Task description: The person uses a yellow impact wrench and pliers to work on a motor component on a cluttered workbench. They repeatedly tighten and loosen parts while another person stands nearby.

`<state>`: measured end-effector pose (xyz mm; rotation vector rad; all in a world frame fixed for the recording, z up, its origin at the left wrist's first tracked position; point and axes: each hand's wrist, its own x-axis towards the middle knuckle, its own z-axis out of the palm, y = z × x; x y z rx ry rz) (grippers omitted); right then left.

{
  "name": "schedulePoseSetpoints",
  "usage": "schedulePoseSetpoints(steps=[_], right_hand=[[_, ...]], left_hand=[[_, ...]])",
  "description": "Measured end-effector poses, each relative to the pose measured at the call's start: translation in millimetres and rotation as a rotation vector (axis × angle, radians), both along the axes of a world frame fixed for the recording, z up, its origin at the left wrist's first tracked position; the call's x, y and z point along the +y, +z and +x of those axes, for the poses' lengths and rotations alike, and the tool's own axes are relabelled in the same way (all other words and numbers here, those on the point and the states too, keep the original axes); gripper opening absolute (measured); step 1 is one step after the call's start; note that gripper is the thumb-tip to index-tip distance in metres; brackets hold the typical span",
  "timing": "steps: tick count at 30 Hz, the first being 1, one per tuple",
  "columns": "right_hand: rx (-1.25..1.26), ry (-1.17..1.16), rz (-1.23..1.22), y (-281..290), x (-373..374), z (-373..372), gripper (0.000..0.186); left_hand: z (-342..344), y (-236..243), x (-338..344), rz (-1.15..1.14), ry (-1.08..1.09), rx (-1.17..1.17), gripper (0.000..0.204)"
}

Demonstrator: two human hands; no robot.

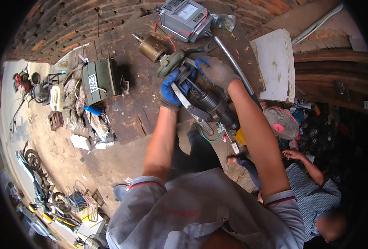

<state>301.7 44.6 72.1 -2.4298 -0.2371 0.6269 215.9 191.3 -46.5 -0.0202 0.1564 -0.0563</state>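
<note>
At left on the wooden table point(130, 117), a green motor casing point(97, 81) sits well apart from the hands, likely put there to leave working room. Next comes the brown rotor point(152, 49), its shaft end pointing up and left, its other end meeting the round green cover point(170, 64). The puller point(184, 98) lies aslant, steel arms reaching the cover, black ribbed body towards the person, presumably so both hands can steady the arms close to where they bear. The grey meter point(184, 20) sits beyond, probably kept off the work; a metal pipe point(233, 58) runs along the right. Pose: left forearm comes nearly straight up, left hand point(174, 89) closed round a puller arm below the cover, wrist little bent. Right arm slants in from lower right, right hand point(215, 71) turned inward, fingers bent on the upper puller arm beside the cover; how firmly, cannot tell.
</note>
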Motion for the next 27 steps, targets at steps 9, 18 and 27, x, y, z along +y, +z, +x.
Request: schedulePoseSetpoints(steps=[9,18,27], right_hand=[[-0.091,-0.053,-0.21,-33.7,19.2,1.3,0.036],[0.03,-0.097,-0.098,-17.7,21.3,-5.6,0.037],[0.079,0.157,0.073,-29.9,16.1,6.9,0.053]], left_hand=[[-6.1,-14.7,3.6,0.154,-0.062,0.092,0.05],[-9.6,-9.9,-0.1,-0.047,-0.066,-0.016,0.055],[-6.2,-11.1,-0.6,-0.001,-0.014,-0.012,0.036]])
